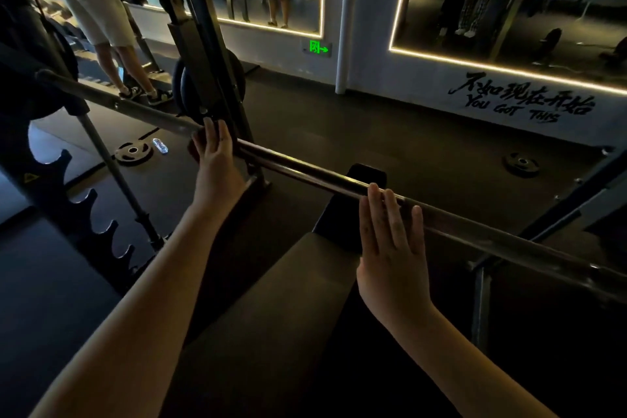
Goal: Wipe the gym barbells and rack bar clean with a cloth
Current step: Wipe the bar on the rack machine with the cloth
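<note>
Head view — both hands laid on the bar (305, 169), wipe in hand.
The bar lay across the rack, slanting from upper left to lower right above the bench (271, 282). The left hand (214, 159) pressed flat on it near the left upright, fingers straight, with a dark fold under the palm, probably the cloth (195, 150); the dim light left this uncertain. The right hand (390, 248) rested further right, fingers straight over the bar, gripping nothing. For a good stroke: brace with the right hand, wrap the cloth round the shaft and draw it along in overlapping passes. The bar was smooth, round, dully glossy steel; the bench pad was matte. A round plate (132, 151) lay on the floor.
</note>
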